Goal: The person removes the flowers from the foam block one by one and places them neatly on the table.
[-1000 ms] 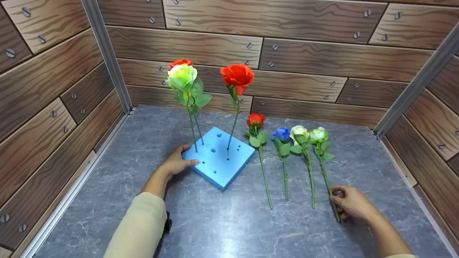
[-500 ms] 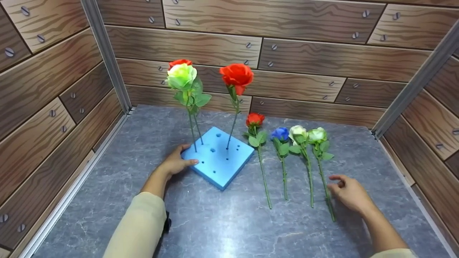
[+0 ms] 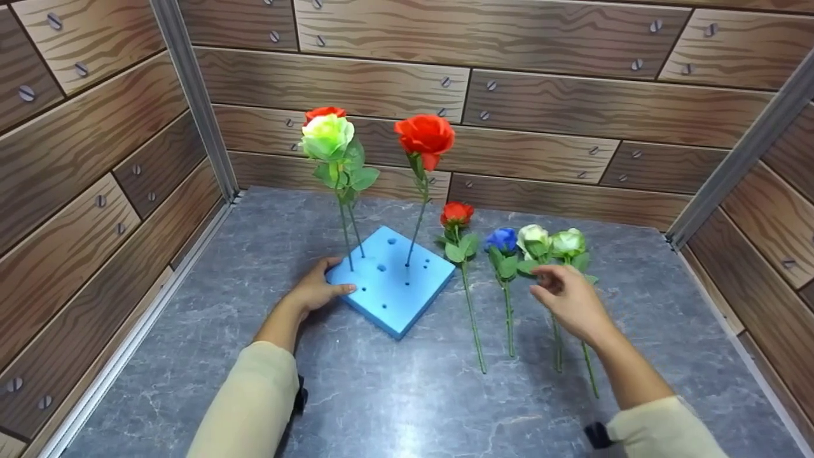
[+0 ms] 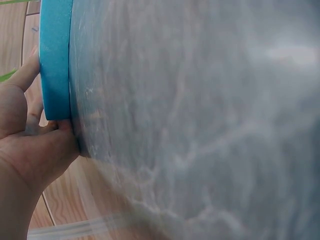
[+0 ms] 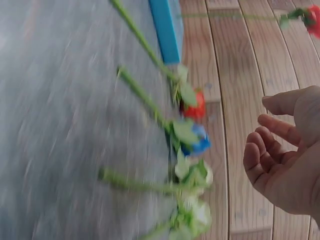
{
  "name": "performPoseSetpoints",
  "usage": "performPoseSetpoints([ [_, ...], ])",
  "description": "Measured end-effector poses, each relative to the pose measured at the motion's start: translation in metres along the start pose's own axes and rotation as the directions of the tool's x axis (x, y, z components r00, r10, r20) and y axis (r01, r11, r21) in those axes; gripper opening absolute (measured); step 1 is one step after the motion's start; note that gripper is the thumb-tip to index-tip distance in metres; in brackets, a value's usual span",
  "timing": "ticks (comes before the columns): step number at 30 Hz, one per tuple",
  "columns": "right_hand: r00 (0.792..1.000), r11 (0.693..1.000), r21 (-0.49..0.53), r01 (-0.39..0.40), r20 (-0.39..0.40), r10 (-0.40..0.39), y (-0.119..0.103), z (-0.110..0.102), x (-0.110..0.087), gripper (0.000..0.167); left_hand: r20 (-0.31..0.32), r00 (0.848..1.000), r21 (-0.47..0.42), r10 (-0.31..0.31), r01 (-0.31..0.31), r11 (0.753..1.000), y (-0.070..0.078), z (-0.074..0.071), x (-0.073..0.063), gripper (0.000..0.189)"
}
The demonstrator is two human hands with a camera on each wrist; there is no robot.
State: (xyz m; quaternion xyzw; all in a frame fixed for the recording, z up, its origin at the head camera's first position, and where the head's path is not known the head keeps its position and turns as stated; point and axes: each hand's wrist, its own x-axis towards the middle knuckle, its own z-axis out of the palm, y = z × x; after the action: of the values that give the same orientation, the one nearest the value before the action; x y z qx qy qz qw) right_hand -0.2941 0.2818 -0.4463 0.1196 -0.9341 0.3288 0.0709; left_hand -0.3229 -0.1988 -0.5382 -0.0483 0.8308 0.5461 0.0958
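My left hand (image 3: 315, 291) grips the left corner of a blue foam block (image 3: 395, 316), thumb on its top face; in the left wrist view the fingers (image 4: 35, 112) wrap its edge. Standing in the block's holes are a red rose (image 3: 425, 135), a pale green rose (image 3: 327, 137) and another red rose (image 3: 324, 112) partly hidden behind it. With nothing in it, my right hand (image 3: 575, 305) hovers over the stems of a cream rose (image 3: 531, 236) and a greenish-white rose (image 3: 568, 242), fingers loosely curled. Left of these lie a blue rose (image 3: 502, 239) and a red rose (image 3: 456, 214).
A grey marbled tabletop (image 3: 407, 407) carries everything. Wood-patterned panels (image 3: 540, 108) rise behind and on both sides, joined by metal corner posts (image 3: 197, 95). Several small holes dot the block's top.
My right hand has let go of the greenish-white rose's stem and moved up and left, over the two right-hand stems. My left hand keeps its place on the block.
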Motion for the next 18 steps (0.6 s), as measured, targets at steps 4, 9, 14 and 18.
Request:
performPoseSetpoints([
  [4,1.000,0.995,0.095,0.023,-0.014,-0.022,-0.019,0.022,0.017,0.039,0.006,1.000,0.002,0.007,-0.007,1.000,-0.001,0.002,0.000,0.085],
  [9,0.999,0.960,0.279,0.014,-0.053,0.001,-0.038,0.055,0.043,0.041,-0.003,1.000,0.000,0.002,-0.002,1.000,-0.001,0.002,-0.001,0.085],
  [14,0.997,0.887,0.462,-0.006,-0.069,0.042,-0.049,0.090,0.068,0.047,-0.010,1.000,-0.002,0.007,-0.007,1.000,-0.001,0.001,0.000,0.084],
  [18,0.997,0.834,0.551,-0.020,-0.046,0.054,-0.056,0.118,0.085,0.052,-0.009,1.000,-0.003,0.013,-0.013,1.000,-0.001,0.000,0.000,0.085],
])
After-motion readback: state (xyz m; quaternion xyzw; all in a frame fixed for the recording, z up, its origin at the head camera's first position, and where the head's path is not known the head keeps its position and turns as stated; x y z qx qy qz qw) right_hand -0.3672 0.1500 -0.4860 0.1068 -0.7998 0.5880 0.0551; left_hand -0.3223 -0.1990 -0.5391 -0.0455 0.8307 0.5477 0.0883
